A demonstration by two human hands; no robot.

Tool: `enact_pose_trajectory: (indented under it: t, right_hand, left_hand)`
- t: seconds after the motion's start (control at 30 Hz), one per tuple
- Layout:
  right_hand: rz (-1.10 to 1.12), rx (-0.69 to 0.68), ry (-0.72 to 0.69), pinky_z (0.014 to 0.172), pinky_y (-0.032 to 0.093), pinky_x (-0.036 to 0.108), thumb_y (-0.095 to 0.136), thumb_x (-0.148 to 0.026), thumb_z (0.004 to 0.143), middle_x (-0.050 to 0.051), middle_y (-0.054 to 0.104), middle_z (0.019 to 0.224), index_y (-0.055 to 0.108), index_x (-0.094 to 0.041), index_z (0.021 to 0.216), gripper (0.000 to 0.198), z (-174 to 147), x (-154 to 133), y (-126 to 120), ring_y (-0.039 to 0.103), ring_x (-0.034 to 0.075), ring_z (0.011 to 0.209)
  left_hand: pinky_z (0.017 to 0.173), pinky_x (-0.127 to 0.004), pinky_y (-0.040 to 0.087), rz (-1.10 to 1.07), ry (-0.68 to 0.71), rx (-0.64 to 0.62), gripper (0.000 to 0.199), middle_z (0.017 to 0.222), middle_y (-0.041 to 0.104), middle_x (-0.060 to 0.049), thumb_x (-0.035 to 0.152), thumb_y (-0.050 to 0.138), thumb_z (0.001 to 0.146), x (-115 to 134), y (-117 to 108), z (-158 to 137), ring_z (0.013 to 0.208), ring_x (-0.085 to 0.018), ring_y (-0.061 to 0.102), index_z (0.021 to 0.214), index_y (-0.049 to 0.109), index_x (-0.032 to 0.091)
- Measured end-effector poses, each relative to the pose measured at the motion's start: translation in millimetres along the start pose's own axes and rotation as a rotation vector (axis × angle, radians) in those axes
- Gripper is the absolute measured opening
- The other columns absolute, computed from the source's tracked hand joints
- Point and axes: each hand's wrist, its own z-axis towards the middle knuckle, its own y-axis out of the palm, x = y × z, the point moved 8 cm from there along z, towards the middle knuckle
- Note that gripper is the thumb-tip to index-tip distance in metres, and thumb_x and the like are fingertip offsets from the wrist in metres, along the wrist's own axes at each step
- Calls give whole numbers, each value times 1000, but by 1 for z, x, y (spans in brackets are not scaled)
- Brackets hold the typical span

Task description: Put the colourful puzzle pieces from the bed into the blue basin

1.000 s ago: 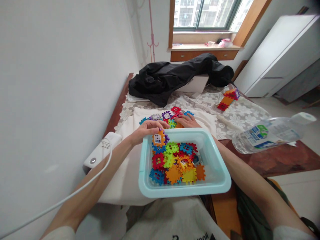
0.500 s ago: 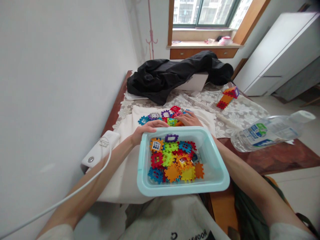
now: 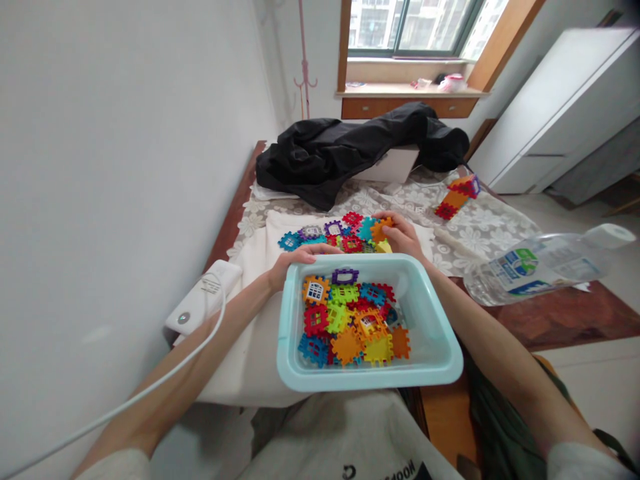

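My left hand [image 3: 303, 259] grips the far left corner of a light blue plastic bin [image 3: 439, 333], its thumb at the rim and its fingers reaching along the far side. Inside the bin lie several notched plastic building pieces [image 3: 347, 345] in orange, yellow, green, red, blue and purple. Beyond the far rim, my right hand [image 3: 404, 237] pinches an orange building piece [image 3: 381, 229]. A turquoise piece [image 3: 367, 229] is right beside it. More loose pieces [image 3: 311, 232] are spread on the white cloth, some partly hidden by the bin and my left hand.
A joined orange and red construction [image 3: 456, 197] rests on the flowered tablecloth [image 3: 500, 227]. At the right stands a clear plastic bottle [image 3: 537, 265]. Black fabric [image 3: 345, 150] covers part of a white box farther back. A white device [image 3: 203, 301] with a cable sits at left.
My right hand has moved slightly right and lifted from the loose pieces, now with an orange piece between its fingers. My left hand and the bin stay nearly in place.
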Motion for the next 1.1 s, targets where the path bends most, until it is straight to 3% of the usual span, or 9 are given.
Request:
enact_pose_trajectory:
  t: [0.2, 0.3, 0.37, 0.43, 0.57, 0.67, 0.77, 0.9, 1.1]
  right_hand:
    - [543, -91, -11, 90, 65, 40, 81, -46, 89, 0, 79, 106, 78, -37, 119, 32, -1, -38, -18, 76, 21, 91]
    - [549, -315, -46, 94, 63, 41, 90, -49, 82, 1, 80, 103, 84, -35, 112, 34, -8, -57, -11, 76, 23, 96]
    - [498, -478, -69, 103, 60, 47, 88, -63, 81, 7, 80, 109, 86, -31, 111, 44, -14, -62, 3, 75, 29, 110]
    - [497, -457, -75, 110, 57, 51, 75, -76, 87, 8, 80, 113, 87, -30, 107, 51, -14, -59, 9, 74, 31, 117]
    - [159, -195, -37, 121, 50, 53, 61, -68, 101, 4, 79, 126, 82, -35, 120, 44, -5, -35, 4, 71, 29, 126]
    - [-204, -273, -84, 131, 35, 58, 53, -65, 106, 6, 65, 156, 69, -35, 145, 52, -3, -18, 11, 55, 32, 150]
    - [-515, -353, -116, 132, 29, 67, 64, -64, 100, 11, 51, 169, 62, -31, 155, 64, -2, 8, 17, 43, 40, 159]
    - [-729, -460, -174, 126, 41, 65, 72, -51, 97, 15, 57, 164, 65, -28, 151, 60, -3, 31, 33, 53, 41, 151]
    - [-740, -411, -267, 114, 55, 56, 64, -49, 103, 14, 72, 143, 73, -27, 139, 44, -5, 24, 39, 67, 37, 133]
  left_hand:
    - [80, -40, 64, -201, -50, -16, 58, 107, 85, -15, 48, 75, 74, -7, 2, -2, 94, -37, 80, 124, 82, 17]
    - [81, -39, 63, -281, -80, 3, 58, 107, 85, -15, 43, 78, 71, -11, 1, -2, 94, -37, 80, 122, 83, 15]
    - [83, -38, 63, -305, -91, 18, 58, 108, 85, -15, 41, 79, 70, -14, 0, -1, 95, -37, 80, 120, 84, 14]
    - [87, -39, 63, -318, -97, 28, 59, 109, 85, -16, 40, 79, 69, -16, -2, -1, 100, -38, 79, 122, 83, 14]
    - [91, -39, 63, -339, -100, 37, 64, 112, 84, -16, 37, 79, 68, -17, -4, -1, 109, -40, 78, 127, 81, 13]
    - [88, -38, 63, -335, -93, 31, 65, 111, 84, -16, 35, 80, 66, -16, -4, -1, 107, -40, 79, 126, 80, 11]
    - [91, -40, 63, -328, -72, 46, 61, 109, 84, -16, 36, 79, 68, -14, -5, 1, 109, -40, 78, 124, 81, 12]
    - [94, -41, 63, -333, -55, 46, 57, 110, 84, -16, 36, 81, 69, -14, -7, 2, 111, -42, 77, 122, 82, 14]
    - [88, -38, 63, -348, -42, -18, 61, 114, 83, -18, 30, 76, 70, -11, -2, 1, 106, -37, 79, 127, 78, 9]
